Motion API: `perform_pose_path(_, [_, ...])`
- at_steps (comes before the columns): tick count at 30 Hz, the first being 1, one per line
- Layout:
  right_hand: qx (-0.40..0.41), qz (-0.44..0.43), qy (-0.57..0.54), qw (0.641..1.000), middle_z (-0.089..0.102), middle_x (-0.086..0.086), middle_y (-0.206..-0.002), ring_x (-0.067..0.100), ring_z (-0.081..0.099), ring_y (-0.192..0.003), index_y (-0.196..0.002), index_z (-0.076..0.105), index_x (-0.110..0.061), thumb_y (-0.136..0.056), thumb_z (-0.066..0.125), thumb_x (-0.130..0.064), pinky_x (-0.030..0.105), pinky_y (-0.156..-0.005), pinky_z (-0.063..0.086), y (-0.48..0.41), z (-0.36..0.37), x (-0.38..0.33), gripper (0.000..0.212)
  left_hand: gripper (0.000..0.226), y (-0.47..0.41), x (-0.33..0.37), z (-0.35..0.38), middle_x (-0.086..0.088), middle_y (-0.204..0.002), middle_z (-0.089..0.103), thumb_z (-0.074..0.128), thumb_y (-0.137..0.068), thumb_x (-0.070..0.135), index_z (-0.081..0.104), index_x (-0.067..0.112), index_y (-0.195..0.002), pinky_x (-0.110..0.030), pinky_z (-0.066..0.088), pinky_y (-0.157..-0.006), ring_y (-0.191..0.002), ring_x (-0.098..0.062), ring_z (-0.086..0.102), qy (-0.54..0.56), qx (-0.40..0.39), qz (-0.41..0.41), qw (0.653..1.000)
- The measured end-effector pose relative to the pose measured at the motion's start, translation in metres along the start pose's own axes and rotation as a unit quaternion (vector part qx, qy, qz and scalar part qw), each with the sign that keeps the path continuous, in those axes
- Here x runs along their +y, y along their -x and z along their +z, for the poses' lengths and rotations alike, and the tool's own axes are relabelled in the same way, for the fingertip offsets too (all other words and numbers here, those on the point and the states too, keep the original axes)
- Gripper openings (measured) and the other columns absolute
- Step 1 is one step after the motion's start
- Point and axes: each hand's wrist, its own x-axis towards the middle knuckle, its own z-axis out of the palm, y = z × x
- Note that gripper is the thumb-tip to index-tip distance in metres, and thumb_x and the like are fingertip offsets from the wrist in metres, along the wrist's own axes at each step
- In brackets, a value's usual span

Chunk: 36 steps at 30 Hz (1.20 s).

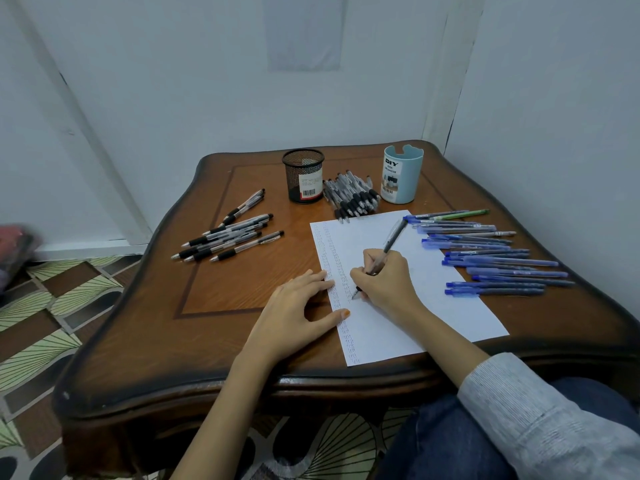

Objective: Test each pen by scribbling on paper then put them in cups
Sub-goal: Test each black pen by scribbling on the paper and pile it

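A white sheet of paper (426, 299) lies on the wooden table (221, 292), with columns of scribbles along its left side. My right hand (386, 282) grips a dark pen (394, 237), its tip touching the paper beside the scribbles. My left hand (298, 310) rests flat on the paper's left edge, fingers straight. At the back stand a black mesh cup (304, 174) and a light blue cup (401, 174). Several black-grip pens (228, 237) lie at the left, another pile of black-grip pens (353, 199) sits between the cups, and several blue pens (495, 258) lie at the right.
The table stands in a corner between white walls. A patterned floor (52, 323) shows at the left and below the table's front edge. My knee in blue jeans (450, 441) is at the lower right. A green pen (464, 213) lies among the blue ones.
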Motion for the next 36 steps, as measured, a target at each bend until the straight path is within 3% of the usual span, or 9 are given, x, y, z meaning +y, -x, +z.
perform_pose_path(7, [-0.008,-0.005,0.002,1.0,0.045,0.014,-0.057,0.024,0.058,-0.048,-0.061,0.043,-0.005,-0.083,0.064,0.0,0.019,-0.044,0.042,-0.001,0.0,0.0,0.031,0.065,0.0,-0.001,0.0,0.016,-0.15,0.036,0.055,-0.083,0.064,0.047,0.033,-0.139,-0.032,0.017,-0.114,-0.142,-0.001,0.021,-0.002,-0.001,0.001,1.0])
perform_pose_path(12, [0.007,-0.007,0.005,1.0,0.046,0.009,-0.054,0.01,0.056,-0.043,-0.063,0.047,-0.002,-0.084,0.064,-0.001,0.017,-0.044,0.041,-0.001,0.002,0.002,0.026,0.064,0.0,0.0,0.0,0.016,-0.15,0.036,0.056,-0.082,0.064,0.047,0.033,-0.138,-0.033,0.018,-0.116,-0.141,-0.001,0.022,0.001,0.002,-0.001,1.0])
perform_pose_path(22, [0.012,-0.013,0.023,1.0,0.045,0.01,-0.056,0.017,0.048,-0.051,-0.064,0.047,-0.001,-0.085,0.064,-0.003,0.016,-0.046,0.034,-0.003,0.005,0.005,0.026,0.063,0.0,0.0,0.0,0.015,-0.149,0.037,0.057,-0.082,0.064,0.048,0.033,-0.137,-0.038,0.022,-0.117,-0.141,-0.001,0.023,0.006,0.0,0.0,1.0])
perform_pose_path(24, [0.007,0.012,-0.002,1.0,0.049,0.01,-0.057,0.012,0.053,-0.045,-0.066,0.048,-0.003,-0.086,0.064,-0.005,0.016,-0.045,0.039,-0.004,0.003,0.004,0.025,0.063,0.001,-0.001,0.0,0.016,-0.149,0.037,0.056,-0.082,0.064,0.048,0.033,-0.137,-0.036,0.021,-0.117,-0.141,0.0,0.023,0.006,0.001,-0.001,1.0])
perform_pose_path(27, [-0.012,0.094,-0.149,0.984,0.053,0.009,-0.061,0.007,0.046,-0.04,-0.068,0.048,-0.011,-0.092,0.06,-0.011,0.017,-0.038,0.036,-0.007,-0.003,0.0,0.027,0.064,0.001,-0.001,-0.001,0.016,-0.15,0.035,0.054,-0.083,0.065,0.046,0.034,-0.139,-0.035,0.02,-0.117,-0.142,0.0,0.021,0.002,-0.009,-0.002,1.0])
perform_pose_path(30, [-0.042,0.131,-0.22,0.966,0.048,-0.001,-0.057,0.004,0.037,-0.04,-0.09,0.047,-0.023,-0.098,0.049,-0.035,0.016,-0.038,0.03,-0.008,-0.008,-0.006,0.016,0.065,0.001,0.001,-0.003,0.017,-0.153,0.028,0.049,-0.085,0.065,0.04,0.035,-0.142,-0.036,0.017,-0.118,-0.143,0.0,0.017,-0.015,-0.032,0.002,0.999])
perform_pose_path(32, [-0.048,0.123,-0.229,0.964,0.043,-0.003,-0.05,0.005,0.032,-0.038,-0.103,0.046,-0.027,-0.099,0.039,-0.047,0.017,-0.038,0.026,-0.006,-0.009,-0.006,0.022,0.065,0.001,0.001,-0.004,0.018,-0.155,0.024,0.045,-0.086,0.066,0.036,0.036,-0.144,-0.033,0.013,-0.118,-0.143,0.001,0.013,-0.024,-0.044,0.002,0.999])
perform_pose_path(36, [-0.064,0.089,-0.21,0.972,0.047,0.001,-0.052,0.007,0.036,-0.038,-0.107,0.063,-0.017,-0.103,0.032,-0.038,0.017,-0.035,0.028,-0.003,-0.01,-0.004,0.038,0.066,0.002,0.003,-0.004,0.019,-0.155,0.021,0.042,-0.087,0.065,0.033,0.036,-0.146,-0.025,0.004,-0.114,-0.141,0.006,0.009,-0.026,-0.055,-0.001,0.998])
